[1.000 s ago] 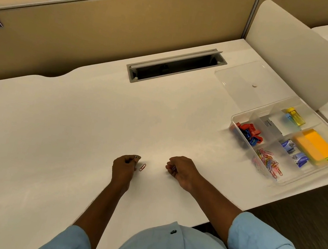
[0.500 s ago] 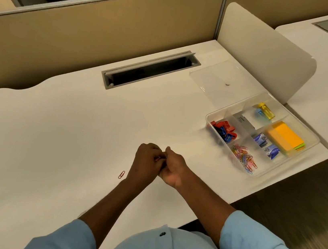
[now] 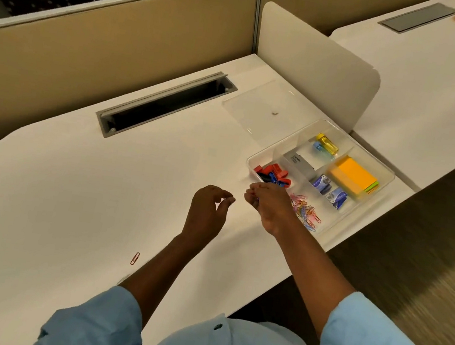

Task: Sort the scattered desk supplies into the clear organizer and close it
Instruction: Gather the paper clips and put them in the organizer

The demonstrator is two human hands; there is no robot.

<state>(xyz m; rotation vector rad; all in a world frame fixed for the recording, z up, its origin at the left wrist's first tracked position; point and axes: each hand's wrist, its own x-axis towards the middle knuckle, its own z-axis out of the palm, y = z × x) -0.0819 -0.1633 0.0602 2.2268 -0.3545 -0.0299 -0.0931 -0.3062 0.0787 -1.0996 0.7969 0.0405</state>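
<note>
Two hands are being held above the white surface [image 3: 77,195]: the left hand [image 3: 208,213] with its fingers [image 3: 226,200] loosely curled and empty, the right hand [image 3: 269,207] with fingers bunched closed just beside the near corner of the clear organizer [image 3: 379,167], though whether anything is being gripped cannot be told. One red paper clip [image 3: 135,258] is lying alone on the surface beside the left forearm, well apart from the organizer, where colored paper clips [image 3: 307,212], red and blue clips [image 3: 272,174] and orange sticky notes [image 3: 353,174] are being kept in separate compartments. Behind it, the clear lid [image 3: 261,110] is lying flat.
</note>
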